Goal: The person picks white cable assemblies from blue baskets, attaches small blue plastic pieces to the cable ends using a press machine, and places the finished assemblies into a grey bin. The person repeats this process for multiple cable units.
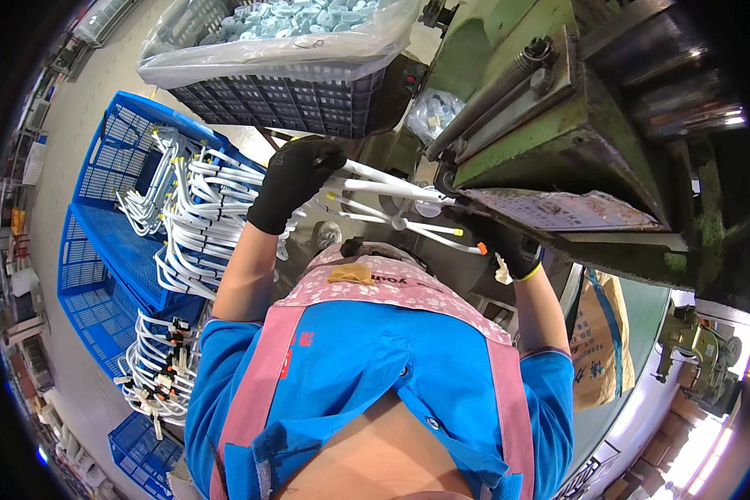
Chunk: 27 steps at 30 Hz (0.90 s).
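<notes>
My left hand [302, 177], in a black glove, is closed around the near end of a white tube [383, 188] that runs right toward the green machine [558, 142]. My right hand [512, 250], also gloved in black, is at the machine's lower edge; its fingers are mostly lost in dark shadow, and what they hold cannot be made out. Between the hands, below that tube, thinner white tubes with yellow ends [429, 227] cross each other. One orange tip [482, 248] shows beside my right hand.
Blue crates [83, 275] at left hold many bent white tubes [212, 196]; some lower ones carry black fittings [175, 354]. A dark crate [308, 108] lined with clear plastic, full of pale blue parts [300, 21], stands ahead. At right leans a brown sack [604, 342].
</notes>
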Motion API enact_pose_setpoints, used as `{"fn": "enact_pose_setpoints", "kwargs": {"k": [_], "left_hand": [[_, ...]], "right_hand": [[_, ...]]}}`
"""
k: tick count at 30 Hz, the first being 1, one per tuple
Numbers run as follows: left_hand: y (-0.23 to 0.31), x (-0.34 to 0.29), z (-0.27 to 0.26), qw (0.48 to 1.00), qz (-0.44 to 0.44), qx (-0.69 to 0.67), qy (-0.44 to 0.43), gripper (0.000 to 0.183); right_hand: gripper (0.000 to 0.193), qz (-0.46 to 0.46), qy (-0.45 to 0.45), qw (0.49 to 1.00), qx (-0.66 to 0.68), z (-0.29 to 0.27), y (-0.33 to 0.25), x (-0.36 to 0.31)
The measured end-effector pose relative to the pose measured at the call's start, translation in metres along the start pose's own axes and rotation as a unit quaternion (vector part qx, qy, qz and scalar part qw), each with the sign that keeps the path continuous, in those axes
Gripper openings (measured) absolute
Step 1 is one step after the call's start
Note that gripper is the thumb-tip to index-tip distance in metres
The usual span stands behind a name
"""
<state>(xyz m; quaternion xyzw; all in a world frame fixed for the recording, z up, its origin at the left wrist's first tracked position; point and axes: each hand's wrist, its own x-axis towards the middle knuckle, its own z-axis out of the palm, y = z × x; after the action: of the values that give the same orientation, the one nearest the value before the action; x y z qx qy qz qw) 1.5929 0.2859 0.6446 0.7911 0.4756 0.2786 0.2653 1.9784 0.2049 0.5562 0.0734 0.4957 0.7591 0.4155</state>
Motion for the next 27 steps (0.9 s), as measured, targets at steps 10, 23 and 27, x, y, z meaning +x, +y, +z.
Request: {"fn": "enact_pose_setpoints", "kwargs": {"k": [10, 23, 27], "left_hand": [[0.053, -0.036, 0.016, 0.982, -0.046, -0.169, 0.067, 0.017], [0.071, -0.072, 0.044, 0.835, -0.094, -0.476, -0.258, 0.048], [0.081, -0.069, 0.036, 0.804, 0.046, -0.427, -0.411, 0.056]], "right_hand": [[0.06, 0.18, 0.073, 0.925, 0.328, 0.0, 0.004, -0.029], [0.043, 0.377, 0.04, 0.322, 0.868, -0.025, 0.024, -0.013], [0.042, 0.386, -0.037, 0.373, 0.843, -0.031, 0.049, -0.011]]}}
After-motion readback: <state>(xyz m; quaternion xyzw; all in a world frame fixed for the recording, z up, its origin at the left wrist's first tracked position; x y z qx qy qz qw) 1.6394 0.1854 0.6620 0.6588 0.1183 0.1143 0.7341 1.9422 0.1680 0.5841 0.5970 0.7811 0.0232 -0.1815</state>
